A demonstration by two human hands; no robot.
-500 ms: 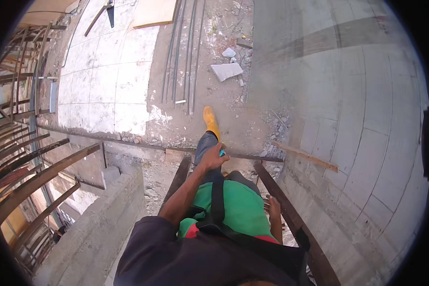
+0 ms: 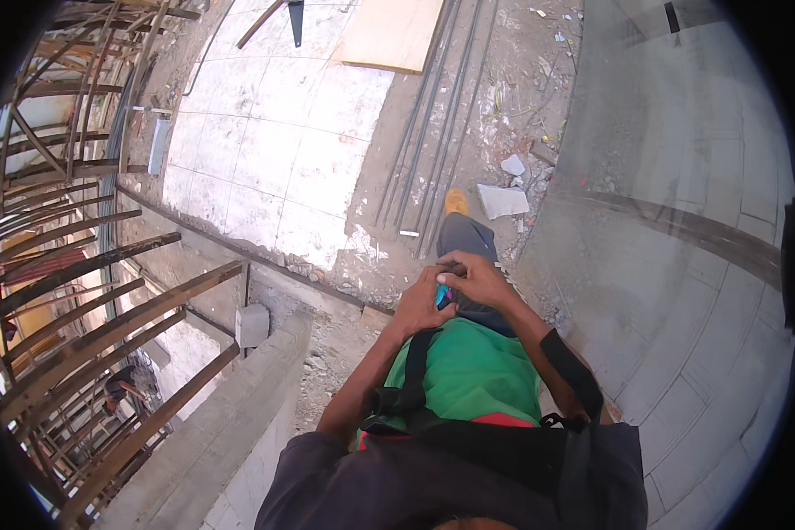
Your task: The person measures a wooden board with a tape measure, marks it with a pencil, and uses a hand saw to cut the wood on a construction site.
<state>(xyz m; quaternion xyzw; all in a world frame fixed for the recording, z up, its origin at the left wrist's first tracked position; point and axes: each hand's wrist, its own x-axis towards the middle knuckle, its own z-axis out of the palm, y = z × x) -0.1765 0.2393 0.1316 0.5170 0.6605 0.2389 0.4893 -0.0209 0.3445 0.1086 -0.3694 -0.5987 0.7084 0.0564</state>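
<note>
In front of my waist, my left hand [image 2: 420,302] is closed around a small shiny blue and purple item [image 2: 442,295], perhaps a packet; most of it is hidden by the fingers. My right hand [image 2: 477,279] meets it from the right, its fingers bent over the top of the same item. Whether the right fingers pinch the item or something else is hidden. A black strap lies over my green shirt [image 2: 481,367] below the hands. One yellow boot [image 2: 457,201] is forward on the ground.
Metal pipes [image 2: 433,132], a wooden board [image 2: 393,34] and a handsaw [image 2: 297,22] lie ahead, near broken white slabs [image 2: 503,200]. To the left are a concrete wall top [image 2: 212,415], wooden beams [image 2: 115,340] and, lower down, another person [image 2: 122,389]. A block wall [image 2: 693,380] rises right.
My right hand has come up from beside my right hip to join the left at the blue item. The view has shifted, so the ground ahead appears further right.
</note>
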